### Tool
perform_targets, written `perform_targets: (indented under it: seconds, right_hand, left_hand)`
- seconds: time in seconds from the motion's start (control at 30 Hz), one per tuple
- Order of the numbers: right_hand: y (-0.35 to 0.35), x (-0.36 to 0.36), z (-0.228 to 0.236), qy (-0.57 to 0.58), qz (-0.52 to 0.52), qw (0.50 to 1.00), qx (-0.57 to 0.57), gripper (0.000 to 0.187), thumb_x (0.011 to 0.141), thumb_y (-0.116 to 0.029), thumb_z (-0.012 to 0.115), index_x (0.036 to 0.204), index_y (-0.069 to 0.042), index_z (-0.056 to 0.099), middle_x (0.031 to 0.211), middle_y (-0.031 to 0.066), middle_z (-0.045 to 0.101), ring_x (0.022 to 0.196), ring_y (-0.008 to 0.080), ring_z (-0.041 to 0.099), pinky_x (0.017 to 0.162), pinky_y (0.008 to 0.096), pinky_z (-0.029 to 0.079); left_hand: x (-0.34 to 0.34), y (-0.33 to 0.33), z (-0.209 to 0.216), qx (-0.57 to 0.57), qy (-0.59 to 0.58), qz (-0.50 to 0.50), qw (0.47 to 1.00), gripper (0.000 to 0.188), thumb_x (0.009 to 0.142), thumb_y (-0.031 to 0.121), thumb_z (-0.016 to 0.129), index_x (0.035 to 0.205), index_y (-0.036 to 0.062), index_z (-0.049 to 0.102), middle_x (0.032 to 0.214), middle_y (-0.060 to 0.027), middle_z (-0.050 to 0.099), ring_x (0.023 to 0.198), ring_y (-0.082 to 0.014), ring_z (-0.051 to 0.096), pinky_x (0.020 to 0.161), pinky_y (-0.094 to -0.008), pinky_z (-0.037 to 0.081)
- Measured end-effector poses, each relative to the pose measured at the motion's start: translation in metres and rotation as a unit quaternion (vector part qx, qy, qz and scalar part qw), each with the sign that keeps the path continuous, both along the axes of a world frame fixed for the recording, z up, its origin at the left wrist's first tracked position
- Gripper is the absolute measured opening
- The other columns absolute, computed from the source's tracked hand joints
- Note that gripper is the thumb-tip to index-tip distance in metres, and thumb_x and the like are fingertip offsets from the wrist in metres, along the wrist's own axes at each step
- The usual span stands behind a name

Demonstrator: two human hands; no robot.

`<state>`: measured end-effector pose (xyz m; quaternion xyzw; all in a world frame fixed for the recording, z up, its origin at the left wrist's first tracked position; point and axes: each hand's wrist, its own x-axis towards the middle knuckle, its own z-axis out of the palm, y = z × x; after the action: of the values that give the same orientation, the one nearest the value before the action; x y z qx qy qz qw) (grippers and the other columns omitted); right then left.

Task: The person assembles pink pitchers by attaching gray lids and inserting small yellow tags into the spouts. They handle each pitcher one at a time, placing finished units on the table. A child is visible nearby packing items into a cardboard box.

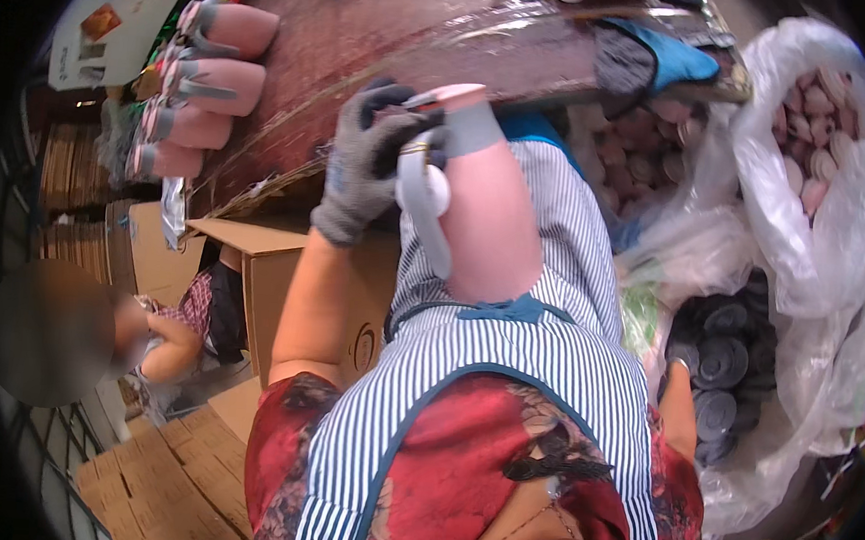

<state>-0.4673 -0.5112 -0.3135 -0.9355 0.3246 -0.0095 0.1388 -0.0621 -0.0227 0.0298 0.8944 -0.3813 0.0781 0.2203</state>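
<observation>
My left hand (365, 160), in a grey knit glove, is closed on a pink jug (492, 214) at the upper end of its handle, beside the neck. The jug has a grey neck and a grey curved handle, and it rests tilted over my lap with its mouth toward the table. My right arm reaches down at the right side to a clear plastic bag of dark grey round lids (722, 356). Only a little of my right hand (682, 356) shows among those lids; its fingers are hidden.
Several pink jugs (220, 87) lie in a row on the dark red table (349, 33). A blue and grey cloth (667, 66) is at its edge. Bags of pink round parts (814, 126) stand right. An opened cardboard box (280, 300) and another person (182, 333) are left.
</observation>
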Motion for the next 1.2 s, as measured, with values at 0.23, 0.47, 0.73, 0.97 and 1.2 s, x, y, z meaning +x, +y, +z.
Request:
perform_targets:
  seconds: [0.23,0.47,0.73,0.97,1.2]
  right_hand:
    - [0.077,0.129,0.232,-0.256,0.081,0.959,0.093,0.076,0.097,-0.045,0.056,0.152,0.002,0.034,0.149,0.0218,0.048,0.134,0.0339,0.049,0.11,0.0416,0.039]
    - [0.173,0.26,0.171,-0.299,-0.025,0.723,0.622,0.064,0.095,-0.014,0.058,0.153,-0.001,0.035,0.153,0.0169,0.043,0.14,0.0274,0.042,0.118,0.0381,0.029]
    - [0.2,0.295,0.169,-0.181,0.364,0.82,0.402,0.06,0.085,-0.01,0.056,0.145,-0.005,0.049,0.151,0.0202,0.043,0.142,0.035,0.039,0.118,0.04,0.027]
    - [0.222,0.312,0.197,-0.023,0.288,0.932,0.218,0.078,0.078,-0.047,0.077,0.139,-0.008,0.047,0.15,0.0242,0.041,0.141,0.0419,0.037,0.115,0.0478,0.033]
    - [0.232,0.314,0.24,-0.269,0.238,0.73,0.581,0.082,0.09,-0.038,0.065,0.157,-0.005,0.03,0.159,0.0183,0.035,0.148,0.0286,0.032,0.121,0.0423,0.023]
  left_hand:
    - [0.005,0.006,-0.054,-0.309,0.238,-0.066,0.918,0.064,0.09,0.021,0.069,0.147,0.0058,0.046,0.161,-0.0184,0.03,0.148,-0.03,0.031,0.12,-0.0423,0.027]
    - [0.026,0.036,-0.066,-0.459,0.482,-0.188,0.722,0.059,0.085,0.032,0.075,0.138,0.0121,0.061,0.164,-0.021,0.023,0.151,-0.0357,0.026,0.12,-0.0473,0.025]
    - [0.036,0.029,-0.068,-0.251,0.261,-0.123,0.924,0.073,0.071,0.036,0.08,0.14,0.0233,0.061,0.16,-0.0146,0.034,0.145,-0.0352,0.034,0.12,-0.0491,0.026]
    - [0.043,0.017,-0.068,-0.215,-0.016,-0.029,0.976,0.04,0.075,0.027,0.079,0.113,0.0175,0.075,0.129,-0.0138,0.059,0.124,-0.033,0.053,0.108,-0.0474,0.04]
    - [0.02,0.11,-0.034,-0.139,-0.115,0.314,0.932,0.023,0.095,0.019,0.06,0.111,0.0047,0.068,0.118,-0.0162,0.061,0.113,-0.0347,0.059,0.098,-0.0414,0.048]
